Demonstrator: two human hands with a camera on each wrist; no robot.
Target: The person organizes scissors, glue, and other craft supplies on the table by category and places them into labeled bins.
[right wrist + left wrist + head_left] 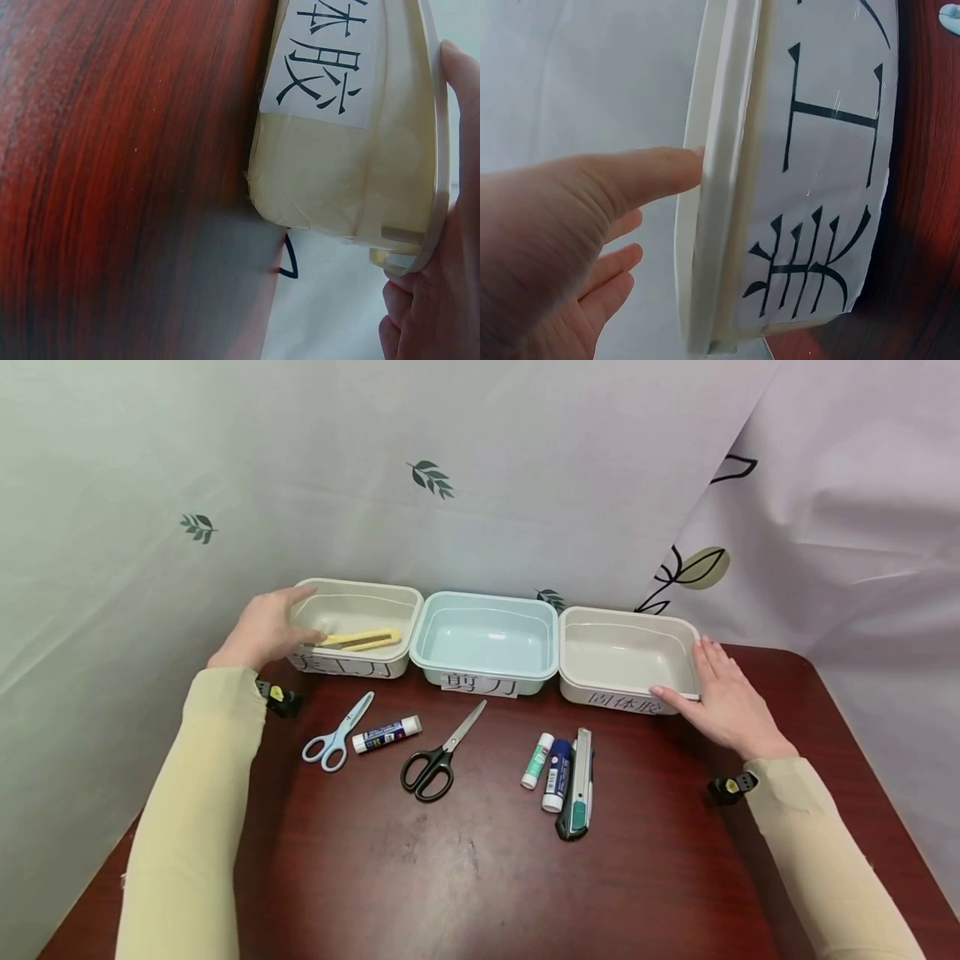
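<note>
Left hand lies flat, fingers straight, against the outer end of the left cream tub, which holds a yellow box cutter. Right hand, equally flat, presses the outer side of the right cream tub. The blue tub sits between them, touching both. In front of the blue tub lie scissors, glue sticks and a green cutter. Judgement: even pressure from both sides would keep the row straight on the table.
</note>
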